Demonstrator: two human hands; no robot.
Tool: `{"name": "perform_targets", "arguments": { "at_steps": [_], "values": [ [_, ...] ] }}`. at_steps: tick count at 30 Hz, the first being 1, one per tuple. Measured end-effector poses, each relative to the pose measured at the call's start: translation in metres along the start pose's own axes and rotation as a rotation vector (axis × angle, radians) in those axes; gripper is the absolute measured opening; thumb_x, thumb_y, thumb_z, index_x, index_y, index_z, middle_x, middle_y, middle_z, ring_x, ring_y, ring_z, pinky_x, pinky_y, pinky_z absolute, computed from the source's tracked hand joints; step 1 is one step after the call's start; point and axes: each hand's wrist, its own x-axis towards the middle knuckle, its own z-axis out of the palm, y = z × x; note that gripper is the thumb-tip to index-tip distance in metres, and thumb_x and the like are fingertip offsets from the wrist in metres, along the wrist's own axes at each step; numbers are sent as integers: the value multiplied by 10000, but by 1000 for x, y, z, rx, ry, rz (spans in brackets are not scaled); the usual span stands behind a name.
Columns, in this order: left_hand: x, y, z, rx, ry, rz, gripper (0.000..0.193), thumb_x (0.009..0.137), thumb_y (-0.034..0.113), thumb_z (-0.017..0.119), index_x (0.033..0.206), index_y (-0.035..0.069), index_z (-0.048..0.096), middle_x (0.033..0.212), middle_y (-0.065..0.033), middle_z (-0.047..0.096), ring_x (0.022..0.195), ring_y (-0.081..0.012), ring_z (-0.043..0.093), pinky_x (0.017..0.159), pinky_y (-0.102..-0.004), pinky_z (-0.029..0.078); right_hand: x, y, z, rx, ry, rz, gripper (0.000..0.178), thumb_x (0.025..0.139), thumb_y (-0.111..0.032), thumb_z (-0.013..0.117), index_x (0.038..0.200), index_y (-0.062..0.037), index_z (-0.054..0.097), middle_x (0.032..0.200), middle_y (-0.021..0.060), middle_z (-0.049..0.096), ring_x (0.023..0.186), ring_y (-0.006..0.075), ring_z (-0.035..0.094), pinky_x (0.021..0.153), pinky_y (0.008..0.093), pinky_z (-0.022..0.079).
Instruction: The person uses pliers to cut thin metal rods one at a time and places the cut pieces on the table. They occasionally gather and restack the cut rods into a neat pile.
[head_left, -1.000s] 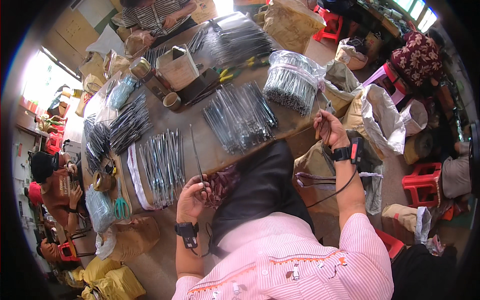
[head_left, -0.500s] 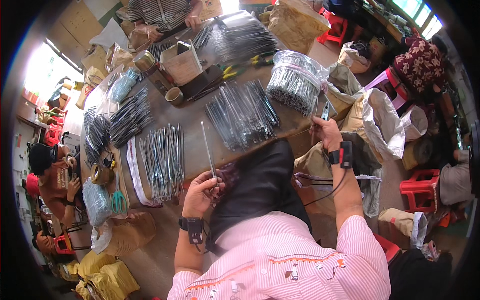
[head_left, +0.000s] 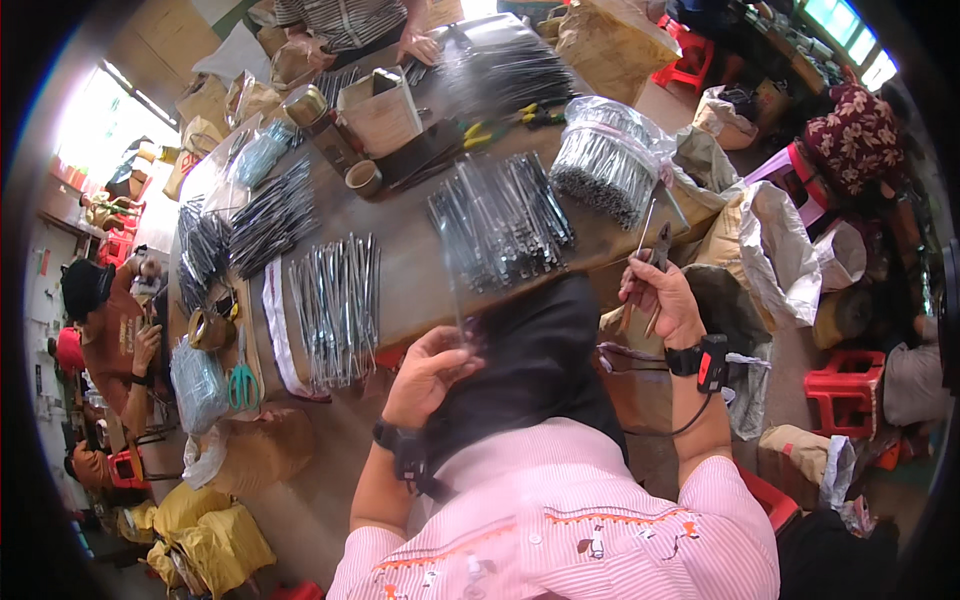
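My left hand [head_left: 432, 372] is pinched on a thin metal strip [head_left: 458, 305], which stands up from the fingers and is smeared by motion. My right hand [head_left: 664, 298] grips pliers [head_left: 660, 250], jaws pointing up. A thin bright rod [head_left: 647, 222] also rises from the right fingers, beside the pliers. Past the left hand, a spread of metal strips [head_left: 500, 220] lies at the table's near edge. Farther left is a second row of strips [head_left: 336, 310]. A thick bundle of thin silvery rods [head_left: 610, 165], wrapped in clear plastic, stands beyond my right hand.
On the brown table [head_left: 405, 295] are a cardboard box [head_left: 380, 115], a tape roll [head_left: 363, 178], yellow-handled pliers [head_left: 480, 134], teal scissors [head_left: 243, 385] and darker strip piles [head_left: 272, 218]. Open sacks [head_left: 770, 250] crowd the right. A person in stripes [head_left: 345, 22] works across the table.
My left hand has moved right and slightly up with its strip. My right hand has drawn back a little from the bundle, the pliers and a thin rod now upright in it.
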Motion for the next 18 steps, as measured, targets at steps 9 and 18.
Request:
{"name": "perform_targets", "arguments": {
  "at_steps": [9, 18],
  "values": [
    [1, 0, 54, 150, -112, 115, 182, 834, -29, 682, 991, -6, 594, 934, -88, 649, 816, -197, 683, 739, -290, 585, -33, 47, 102, -323, -191, -130, 108, 888, -44, 670, 941, -14, 581, 825, 84, 675, 707, 148, 666, 598, 263, 540],
    [-1, 2, 56, 236, -84, 263, 156, 814, -43, 709, 936, -13, 617, 867, -67, 672, 763, -127, 657, 697, -244, 560, -42, 73, 114, -428, -176, -113, 113, 853, -58, 724, 913, -34, 631, 743, -6, 639, 616, 53, 581, 531, 198, 446]
  ]
}}
